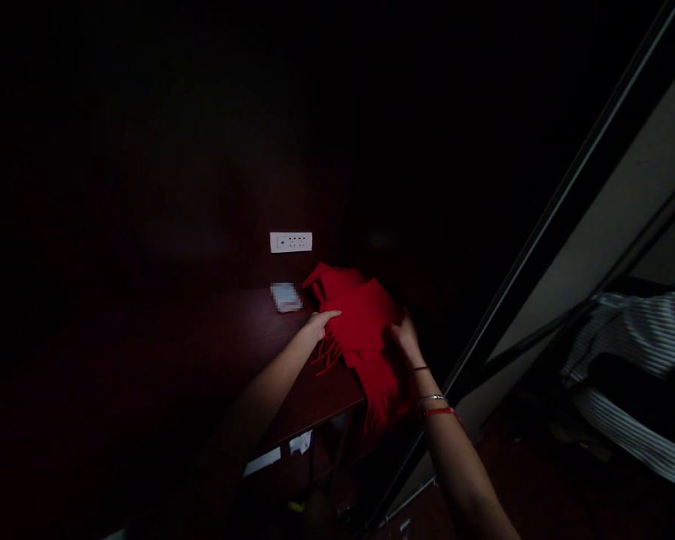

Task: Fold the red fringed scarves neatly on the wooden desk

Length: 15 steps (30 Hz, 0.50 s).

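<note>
A red scarf (365, 319) with fringed ends lies partly folded on the dark wooden table (315, 401), and one fringed end hangs over the front edge. My left hand (322, 322) grips its left side, thumb on top and the other fingers mostly underneath. On the opposite side my right hand (406, 335) pinches the scarf's right edge, its fingertips partly hidden in shadow. Bracelets circle my right wrist. Just left of the scarf, a small pale item (286, 297), blurred out, rests on the tabletop.
A white power socket (291, 242) is on the dark wall behind the table. To the right runs a slanting dark frame with a light edge (562, 199). Striped fabric (641, 337) lies farther right. White papers (300, 442) show under the table.
</note>
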Each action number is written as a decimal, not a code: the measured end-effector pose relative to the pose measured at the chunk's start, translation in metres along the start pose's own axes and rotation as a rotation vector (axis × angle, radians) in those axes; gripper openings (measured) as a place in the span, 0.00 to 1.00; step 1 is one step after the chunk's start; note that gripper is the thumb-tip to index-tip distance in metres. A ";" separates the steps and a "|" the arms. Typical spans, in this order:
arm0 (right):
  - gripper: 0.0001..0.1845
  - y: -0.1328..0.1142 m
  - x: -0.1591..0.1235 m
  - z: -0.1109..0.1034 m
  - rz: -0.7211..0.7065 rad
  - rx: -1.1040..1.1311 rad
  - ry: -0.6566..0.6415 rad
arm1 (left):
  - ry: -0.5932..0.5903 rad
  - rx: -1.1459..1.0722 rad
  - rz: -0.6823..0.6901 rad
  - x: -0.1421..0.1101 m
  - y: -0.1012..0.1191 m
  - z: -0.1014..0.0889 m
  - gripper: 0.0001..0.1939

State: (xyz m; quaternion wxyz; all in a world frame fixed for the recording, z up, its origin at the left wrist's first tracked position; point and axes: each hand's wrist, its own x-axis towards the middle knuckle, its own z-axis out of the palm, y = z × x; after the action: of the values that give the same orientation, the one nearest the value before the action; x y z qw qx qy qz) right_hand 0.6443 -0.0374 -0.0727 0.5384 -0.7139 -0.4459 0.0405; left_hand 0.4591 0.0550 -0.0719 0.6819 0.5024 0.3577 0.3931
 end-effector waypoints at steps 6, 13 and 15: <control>0.29 -0.006 0.003 0.001 0.065 0.025 -0.061 | 0.042 -0.036 0.111 -0.006 0.010 0.020 0.17; 0.28 -0.048 0.002 -0.010 -0.083 0.083 -0.011 | 0.046 -0.085 0.299 -0.036 0.076 0.011 0.19; 0.29 -0.071 -0.002 -0.004 -0.147 0.184 -0.029 | 0.052 -0.096 0.372 -0.054 0.103 -0.015 0.18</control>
State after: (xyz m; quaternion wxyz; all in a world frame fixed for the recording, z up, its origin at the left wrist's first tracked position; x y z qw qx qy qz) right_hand 0.6035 -0.0401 -0.0150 0.5965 -0.6261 -0.4994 0.0518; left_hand 0.4043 0.0318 0.0286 0.6113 0.5162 0.2571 0.5420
